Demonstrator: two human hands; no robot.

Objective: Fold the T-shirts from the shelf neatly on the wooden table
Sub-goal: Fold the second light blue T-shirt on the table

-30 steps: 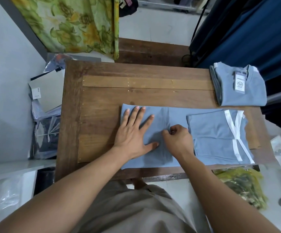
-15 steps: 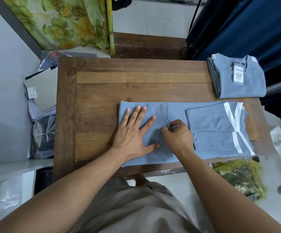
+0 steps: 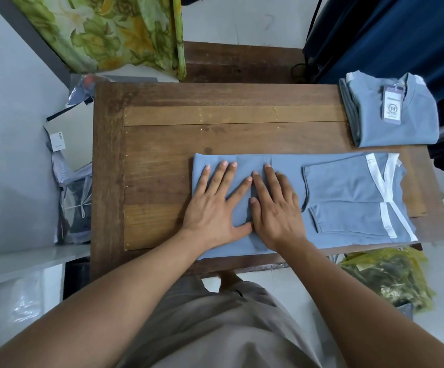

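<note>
Your left hand and right hand press flat, fingers straight, side by side on the shirt, smoothing the lengthwise fold. Next, likely: fold it crosswise, edges aligned.

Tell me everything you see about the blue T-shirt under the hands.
The light blue T-shirt, seemingly soft knit, has white trim at its right end. Folded into a long strip, sleeves turned in, it lies flat along the near edge of the wooden table. The left hand and right hand press flat on it.
</note>
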